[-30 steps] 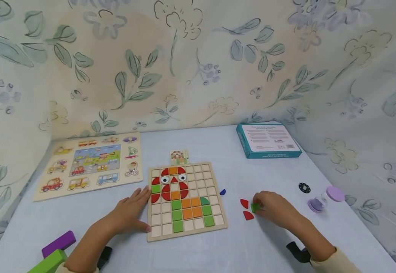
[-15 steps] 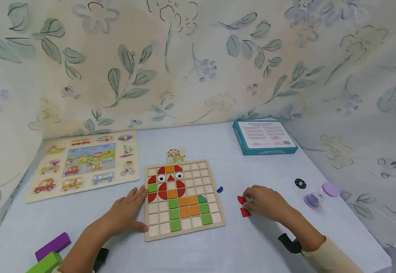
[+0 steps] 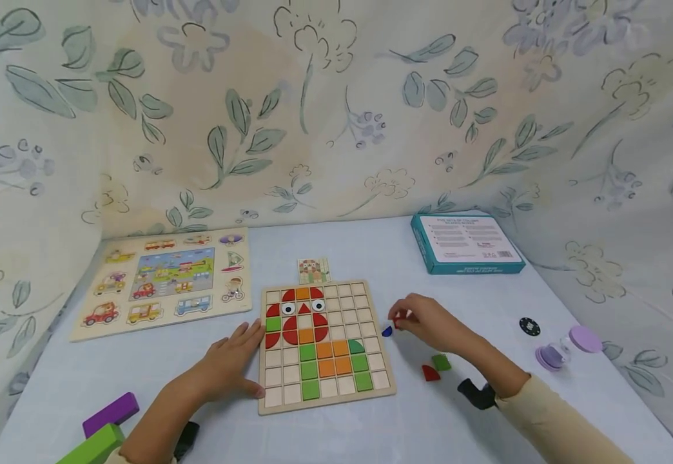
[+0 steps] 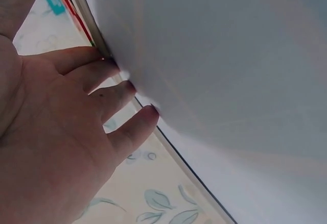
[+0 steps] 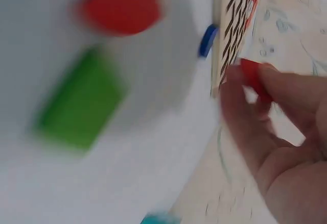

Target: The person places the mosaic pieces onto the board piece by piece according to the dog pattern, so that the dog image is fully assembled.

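Note:
Between thumb and fingertips my right hand (image 3: 429,322) pinches a red quarter-circle block (image 5: 253,78), just off the right side of the wooden grid board (image 3: 351,394). On the board, red, orange, green and eye-printed pieces form a figure. Fingers spread, my left hand (image 3: 229,361) rests against the board's left edge. A small blue half-round piece (image 3: 387,331) lies between the board and my right hand. Nearer the front are another red quarter-circle block (image 3: 430,373) and a green square block (image 3: 441,362), both blurred in the right wrist view.
A small picture card (image 3: 314,270) lies behind the board. Back left is a vehicle puzzle board (image 3: 122,312); back right, a teal box (image 3: 468,245). Purple (image 3: 110,414) and lime (image 3: 94,446) blocks lie front left. A black disc (image 3: 530,326) and lilac-capped hourglass (image 3: 563,351) stand right.
My right hand first touched the green block, then took a red quarter-circle block and carried it left toward the board. My left hand stays at the board's edge. The head view shifted slightly.

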Available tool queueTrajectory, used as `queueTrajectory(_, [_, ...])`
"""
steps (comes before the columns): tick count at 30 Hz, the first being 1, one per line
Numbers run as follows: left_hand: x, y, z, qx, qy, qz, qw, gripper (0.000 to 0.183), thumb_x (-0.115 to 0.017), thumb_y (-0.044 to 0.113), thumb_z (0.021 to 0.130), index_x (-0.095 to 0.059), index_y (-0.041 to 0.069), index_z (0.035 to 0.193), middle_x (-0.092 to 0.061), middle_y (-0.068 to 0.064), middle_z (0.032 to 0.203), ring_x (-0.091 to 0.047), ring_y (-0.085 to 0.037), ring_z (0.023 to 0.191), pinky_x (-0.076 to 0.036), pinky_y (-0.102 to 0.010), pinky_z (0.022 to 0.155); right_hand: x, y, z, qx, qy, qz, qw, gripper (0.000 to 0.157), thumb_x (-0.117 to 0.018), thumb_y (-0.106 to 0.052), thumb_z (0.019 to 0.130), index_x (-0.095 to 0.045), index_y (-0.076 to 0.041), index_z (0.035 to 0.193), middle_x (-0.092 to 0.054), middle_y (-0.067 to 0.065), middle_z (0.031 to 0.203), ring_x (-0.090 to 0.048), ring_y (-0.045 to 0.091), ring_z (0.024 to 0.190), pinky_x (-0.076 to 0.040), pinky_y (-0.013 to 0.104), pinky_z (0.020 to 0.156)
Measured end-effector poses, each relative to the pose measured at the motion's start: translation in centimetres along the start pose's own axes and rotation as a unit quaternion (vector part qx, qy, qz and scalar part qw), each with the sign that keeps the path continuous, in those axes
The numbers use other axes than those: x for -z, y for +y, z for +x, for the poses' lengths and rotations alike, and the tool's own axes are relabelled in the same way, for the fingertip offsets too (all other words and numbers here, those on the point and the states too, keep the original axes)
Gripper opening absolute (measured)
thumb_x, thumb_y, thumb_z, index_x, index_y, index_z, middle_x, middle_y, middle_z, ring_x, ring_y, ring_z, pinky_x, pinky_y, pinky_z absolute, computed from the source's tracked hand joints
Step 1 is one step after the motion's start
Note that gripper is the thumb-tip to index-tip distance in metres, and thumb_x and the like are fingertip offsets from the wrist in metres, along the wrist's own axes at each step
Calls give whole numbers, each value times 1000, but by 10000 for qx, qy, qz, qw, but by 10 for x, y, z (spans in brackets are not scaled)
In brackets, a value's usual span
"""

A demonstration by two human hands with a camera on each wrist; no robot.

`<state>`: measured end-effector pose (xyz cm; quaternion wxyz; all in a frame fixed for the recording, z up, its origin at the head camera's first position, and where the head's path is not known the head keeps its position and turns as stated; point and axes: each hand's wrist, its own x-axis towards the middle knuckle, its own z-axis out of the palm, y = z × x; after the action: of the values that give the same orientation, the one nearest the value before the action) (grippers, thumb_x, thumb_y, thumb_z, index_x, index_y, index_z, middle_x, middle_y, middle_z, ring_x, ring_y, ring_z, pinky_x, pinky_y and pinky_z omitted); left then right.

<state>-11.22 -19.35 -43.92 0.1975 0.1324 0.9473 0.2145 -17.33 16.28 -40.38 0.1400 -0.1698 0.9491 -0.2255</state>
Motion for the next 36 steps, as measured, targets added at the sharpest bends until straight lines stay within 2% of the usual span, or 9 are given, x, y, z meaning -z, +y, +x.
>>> queueTrajectory(4, [1,1,1,45,-24,36,10000,109,-81,45,55,-27,10,143,-21,-6,150,-10,-32,138,-16,-59,105,-8,-23,39,295,83,497,9983,20,-62,-12,85,-64,-11,105,-61,-4,90,-57,9,72,-50,20,62])
queueTrajectory(7, [-3,2,1,113,-37,-12,9999,109,-81,45,54,-27,11,143,-22,-6,150,-10,-31,138,-16,-59,105,-21,-39,63,429,205,469,9978,14,-63,-15,85,-63,-13,99,-63,-4,88,-59,8,72,-51,19,62])
queueTrajectory(10, [-8,3,0,153,-60,-98,9998,109,-81,45,54,-27,12,143,-22,-5,150,-10,-31,138,-16,-60,105,-30,-50,75,601,205,235,9977,6,-62,-15,86,-64,-14,91,-63,-4,87,-58,8,75,-50,18,63])
queueTrajectory(17, [-5,3,1,137,-70,-7,9999,109,-81,45,55,-26,12,143,-20,-5,150,-10,-31,138,-15,-59,105,-38,-59,81,669,186,37,9976,9,-63,-9,84,-70,-8,91,-67,0,91,-61,11,83,-52,22,70])
queueTrajectory(26, [-1,0,4,92,-32,-60,9999,109,-82,44,54,-28,12,143,-21,-4,150,-10,-30,138,-17,-59,105,-40,-61,88,479,151,1,9987,12,-69,-15,80,-69,-11,91,-66,-3,85,-57,8,76,-50,22,70])
queueTrajectory(36, [-1,2,3,192,-45,-67,9998,110,-82,44,53,-28,12,143,-22,-4,150,-10,-31,138,-16,-59,105,-38,-58,90,844,4,-31,9964,14,-69,-12,79,-72,-9,93,-68,1,94,-59,11,86,-51,23,72])
